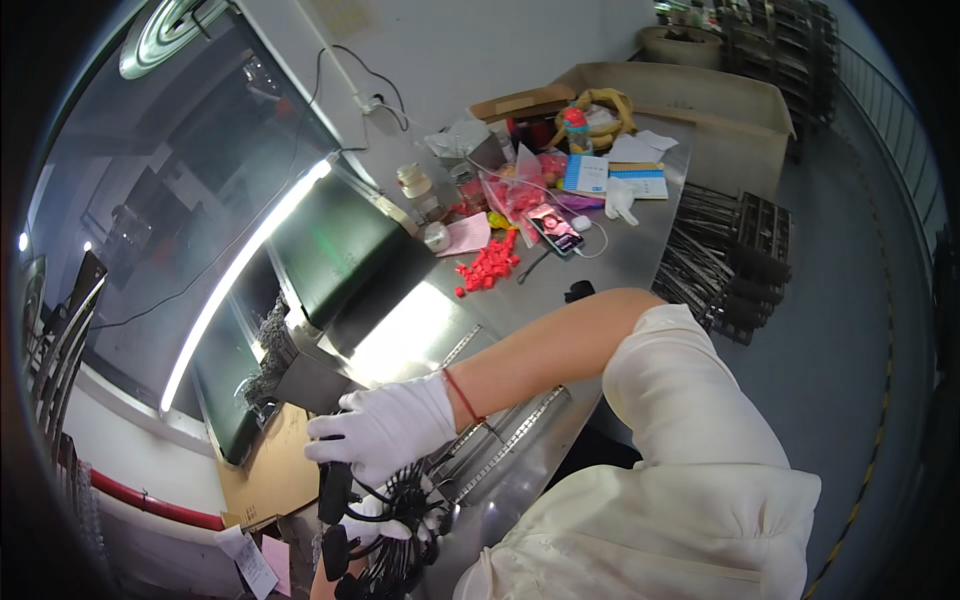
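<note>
Right hand (pixel 385 430), white-gloved, fingers curled down gripping the top of a black wire bundle with block-shaped plugs (pixel 385 520) at the near-left edge of the shiny steel bench (pixel 620 265). Left hand (pixel 375 530), also gloved, sits under the bundle, mostly hidden; can't tell its grip.

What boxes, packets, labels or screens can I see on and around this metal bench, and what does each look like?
Open brown cardboard box: far end of the bench, large, flaps up.
Lit smartphone screen: flat near the red plastic pieces, pinkish picture.
White and blue paper booklet: flat beside the box.
Clear plastic bag: left of the phone, reddish contents.
Pink paper sheet: flat, near the bag.
</note>
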Available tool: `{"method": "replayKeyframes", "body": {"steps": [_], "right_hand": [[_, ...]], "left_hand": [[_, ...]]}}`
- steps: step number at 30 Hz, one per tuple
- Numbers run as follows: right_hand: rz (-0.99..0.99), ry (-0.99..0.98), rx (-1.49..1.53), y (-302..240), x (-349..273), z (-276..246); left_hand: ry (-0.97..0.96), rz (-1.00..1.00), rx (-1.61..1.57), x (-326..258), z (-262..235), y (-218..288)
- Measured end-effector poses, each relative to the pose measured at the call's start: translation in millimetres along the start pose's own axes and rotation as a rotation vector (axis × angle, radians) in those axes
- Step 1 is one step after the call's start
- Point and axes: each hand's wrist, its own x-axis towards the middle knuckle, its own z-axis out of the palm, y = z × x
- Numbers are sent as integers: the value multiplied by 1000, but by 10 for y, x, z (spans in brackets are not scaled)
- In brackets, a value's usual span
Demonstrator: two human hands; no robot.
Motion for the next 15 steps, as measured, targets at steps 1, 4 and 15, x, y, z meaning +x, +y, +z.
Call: {"method": "replayKeyframes", "body": {"steps": [1, 4, 15], "right_hand": [[90, -28, 98, -30, 4, 20], [-64, 84, -11, -102, -22, 48], [165, 155, -93, 129, -382, 276]], "left_hand": [[11, 14, 4, -20, -10, -51], [33, 45, 19, -108, -17, -126], [1124, 703, 1395, -225, 194, 384]]}}
